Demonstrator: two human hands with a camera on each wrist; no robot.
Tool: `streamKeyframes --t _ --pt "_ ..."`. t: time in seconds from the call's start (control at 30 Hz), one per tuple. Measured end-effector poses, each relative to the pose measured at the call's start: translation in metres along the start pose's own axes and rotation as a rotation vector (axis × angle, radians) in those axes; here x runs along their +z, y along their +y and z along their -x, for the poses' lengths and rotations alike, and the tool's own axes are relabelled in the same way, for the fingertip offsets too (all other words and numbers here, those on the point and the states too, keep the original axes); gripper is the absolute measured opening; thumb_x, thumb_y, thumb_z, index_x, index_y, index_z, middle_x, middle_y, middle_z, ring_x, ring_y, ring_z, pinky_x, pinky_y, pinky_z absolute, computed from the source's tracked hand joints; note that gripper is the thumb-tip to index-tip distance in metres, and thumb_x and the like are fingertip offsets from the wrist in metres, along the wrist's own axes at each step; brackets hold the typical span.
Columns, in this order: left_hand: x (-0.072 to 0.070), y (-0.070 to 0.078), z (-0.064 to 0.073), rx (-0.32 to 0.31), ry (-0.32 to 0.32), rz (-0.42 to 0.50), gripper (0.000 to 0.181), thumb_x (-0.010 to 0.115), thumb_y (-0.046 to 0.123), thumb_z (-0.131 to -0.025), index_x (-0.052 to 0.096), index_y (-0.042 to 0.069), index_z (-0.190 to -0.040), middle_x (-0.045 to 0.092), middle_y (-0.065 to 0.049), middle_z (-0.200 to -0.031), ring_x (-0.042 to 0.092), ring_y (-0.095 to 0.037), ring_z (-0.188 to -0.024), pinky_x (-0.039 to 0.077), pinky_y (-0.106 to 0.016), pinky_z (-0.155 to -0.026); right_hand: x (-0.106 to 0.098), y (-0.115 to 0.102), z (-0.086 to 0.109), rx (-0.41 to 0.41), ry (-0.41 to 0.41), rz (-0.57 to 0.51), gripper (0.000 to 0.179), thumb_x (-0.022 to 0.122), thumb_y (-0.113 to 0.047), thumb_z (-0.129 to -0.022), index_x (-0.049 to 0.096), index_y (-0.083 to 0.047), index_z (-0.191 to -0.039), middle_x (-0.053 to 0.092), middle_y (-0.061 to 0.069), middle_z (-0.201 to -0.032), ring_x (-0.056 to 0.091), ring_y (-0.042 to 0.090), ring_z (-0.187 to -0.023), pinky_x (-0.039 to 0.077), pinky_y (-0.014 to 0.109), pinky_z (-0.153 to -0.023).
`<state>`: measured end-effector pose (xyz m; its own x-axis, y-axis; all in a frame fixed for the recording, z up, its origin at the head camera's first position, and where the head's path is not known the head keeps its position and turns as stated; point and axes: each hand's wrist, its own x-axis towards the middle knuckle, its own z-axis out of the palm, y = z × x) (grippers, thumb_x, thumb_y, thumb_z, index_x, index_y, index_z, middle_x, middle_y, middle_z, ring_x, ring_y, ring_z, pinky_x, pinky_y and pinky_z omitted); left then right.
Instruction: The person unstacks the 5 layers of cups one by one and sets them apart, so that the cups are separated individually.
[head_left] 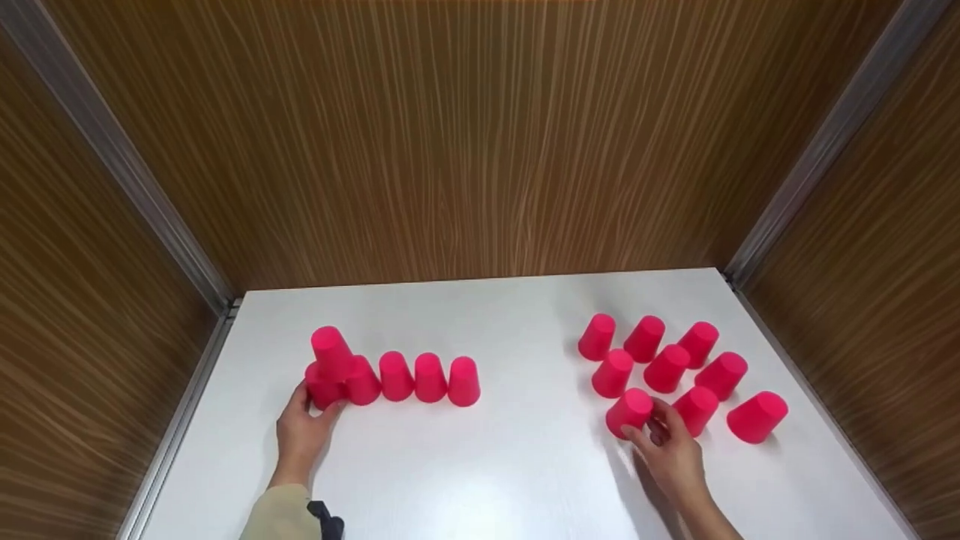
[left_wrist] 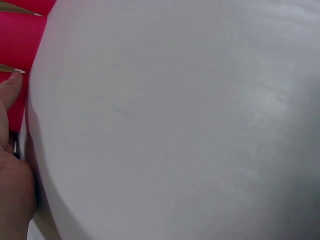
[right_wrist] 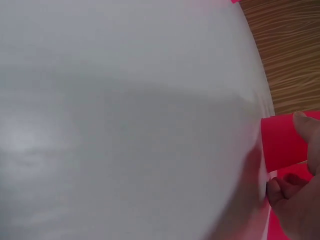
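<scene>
On the left of the white table, several upside-down pink cups stand side by side in a row. One pink cup (head_left: 331, 349) sits above the row's left end, across the leftmost cup (head_left: 321, 391) and the cup beside it (head_left: 364, 382). My left hand (head_left: 298, 441) holds the leftmost cup low down, thumb in front and fingers at its far left side. At the right, my right hand (head_left: 676, 459) grips a pink cup (head_left: 627, 414) between thumb and fingers, at the near left of a loose group. In the right wrist view, the thumb presses this cup's side (right_wrist: 284, 142).
Behind and right of the right hand stand several more upside-down pink cups, among them one at the near right (head_left: 757, 417). Brown wood-grain panels (head_left: 480, 150) enclose the white table (head_left: 480, 465) at the back and both sides, with metal rails in the corners.
</scene>
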<state>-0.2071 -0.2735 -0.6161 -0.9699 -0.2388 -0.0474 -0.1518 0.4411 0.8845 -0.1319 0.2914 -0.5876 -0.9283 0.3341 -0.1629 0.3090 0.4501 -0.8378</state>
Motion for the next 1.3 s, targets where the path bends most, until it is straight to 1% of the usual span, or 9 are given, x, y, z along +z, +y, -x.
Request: streamKeyframes --t 0.17,0.23,0.4,0.47,0.57,0.8,0.97,1.13,1.3 --pt "0.002 0.0 0.0 0.0 0.005 0.012 0.079 0.077 0.022 -0.1 0.035 0.007 -0.164 0.041 -0.019 -0.165 0.033 -0.04 -0.155 0.032 -0.054 -0.125 -0.013 -0.032 0.015 -0.117 0.088 -0.003 0.089 0.087 -0.037 -0.09 0.04 -0.016 -0.162 0.049 0.012 -0.158 0.047 0.035 -0.148 0.046 0.046 -0.116" --pt "0.002 0.0 0.0 -0.003 0.009 0.017 0.079 0.078 0.022 -0.099 0.035 0.007 -0.164 0.041 -0.019 -0.166 0.033 -0.04 -0.156 0.032 -0.054 -0.125 -0.014 -0.048 0.021 -0.214 0.143 0.002 0.082 0.087 -0.033 -0.09 0.045 -0.016 -0.158 0.054 0.009 -0.155 0.051 0.032 -0.145 0.047 0.044 -0.115" --pt "0.002 -0.003 -0.001 -0.002 0.018 0.032 0.08 0.079 0.023 -0.099 0.036 0.009 -0.165 0.042 -0.016 -0.166 0.033 -0.037 -0.156 0.031 -0.053 -0.126 -0.001 -0.091 0.031 -0.515 0.209 -0.063 0.071 0.09 -0.017 -0.087 0.056 -0.011 -0.15 0.062 0.003 -0.146 0.059 0.025 -0.137 0.049 0.022 -0.109" --pt "0.002 -0.004 -0.001 0.001 0.018 0.035 0.08 0.079 0.024 -0.098 0.036 0.009 -0.165 0.042 -0.017 -0.166 0.034 -0.038 -0.156 0.031 -0.054 -0.126 0.011 -0.11 0.032 -0.62 0.184 -0.103 0.07 0.091 -0.012 -0.085 0.059 -0.011 -0.148 0.064 0.001 -0.145 0.06 0.022 -0.136 0.048 0.016 -0.106" --pt "0.004 -0.005 -0.001 0.011 0.028 0.034 0.081 0.081 0.023 -0.097 0.037 0.008 -0.164 0.044 -0.018 -0.164 0.036 -0.037 -0.155 0.032 -0.053 -0.126 0.035 -0.14 0.03 -0.731 0.114 -0.15 0.068 0.091 -0.009 -0.085 0.061 -0.011 -0.146 0.066 0.001 -0.143 0.062 0.021 -0.133 0.05 0.022 -0.107" --pt "0.005 -0.005 -0.002 0.033 0.051 0.027 0.079 0.08 0.02 -0.098 0.038 0.006 -0.163 0.045 -0.019 -0.163 0.037 -0.038 -0.154 0.032 -0.052 -0.126 0.112 -0.222 0.028 -0.843 -0.1 -0.163 0.063 0.088 -0.019 -0.09 0.06 -0.01 -0.146 0.066 0.002 -0.144 0.062 0.021 -0.134 0.054 0.04 -0.109" --pt "0.008 -0.002 0.005 -0.012 0.032 0.034 0.081 0.079 0.026 -0.099 0.035 0.014 -0.166 0.041 -0.012 -0.167 0.032 -0.034 -0.158 0.034 -0.05 -0.125 0.168 -0.269 0.033 -0.844 -0.277 -0.11 0.064 0.085 -0.024 -0.093 0.057 -0.011 -0.149 0.063 0.003 -0.147 0.06 0.02 -0.136 0.054 0.04 -0.109" --pt "0.013 0.001 0.007 -0.005 0.023 0.024 0.08 0.079 0.027 -0.099 0.037 0.016 -0.165 0.043 -0.01 -0.166 0.033 -0.032 -0.157 0.035 -0.049 -0.124 0.216 -0.295 0.036 -0.669 -0.387 -0.047 0.067 0.084 -0.029 -0.093 0.055 -0.019 -0.153 0.061 0.0 -0.15 0.059 0.019 -0.137 0.053 0.035 -0.109" --pt "0.015 0.003 0.007 0.016 0.042 0.001 0.081 0.082 0.027 -0.097 0.039 0.013 -0.164 0.045 -0.013 -0.164 0.036 -0.034 -0.155 0.035 -0.049 -0.125 0.257 -0.305 0.037 -0.535 -0.416 -0.013 0.071 0.085 -0.03 -0.093 0.053 -0.021 -0.155 0.06 0.002 -0.15 0.057 0.02 -0.138 0.054 0.034 -0.107"
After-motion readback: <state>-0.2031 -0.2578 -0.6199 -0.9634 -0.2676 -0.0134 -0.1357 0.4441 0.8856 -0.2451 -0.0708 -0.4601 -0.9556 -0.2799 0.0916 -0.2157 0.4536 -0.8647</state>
